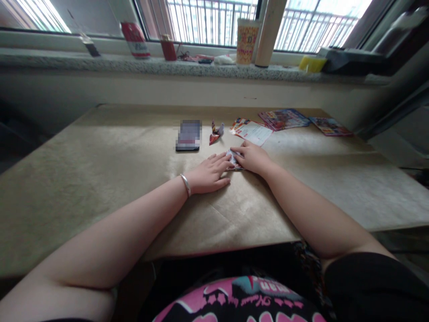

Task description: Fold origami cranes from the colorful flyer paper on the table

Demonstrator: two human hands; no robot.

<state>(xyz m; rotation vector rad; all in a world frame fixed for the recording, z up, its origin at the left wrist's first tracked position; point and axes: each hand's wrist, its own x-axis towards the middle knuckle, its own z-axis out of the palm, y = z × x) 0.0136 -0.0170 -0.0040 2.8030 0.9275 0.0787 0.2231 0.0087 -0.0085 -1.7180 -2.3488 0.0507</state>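
A small folded piece of printed paper (235, 160) lies flat on the table, partly covered by fingers. Reaching in from the left, my left hand (211, 173) rests palm down with its fingers spread, their tips on the paper's left side. My right hand (252, 156) bends over the paper's upper right part, thumb and fingers closed on it against the table. Just beyond them stands a folded paper crane (216, 133) with red and purple print. Printed paper sheets (252, 131), one showing a white side, lie behind my right hand.
A phone (188, 135) with a blurred screen lies left of the crane. Colourful printed card stacks (284, 119) sit at the table's back right. Along the stone windowsill (110, 65) stand a red can (135, 40), a patterned paper cup (247, 42) and a yellow block (312, 64).
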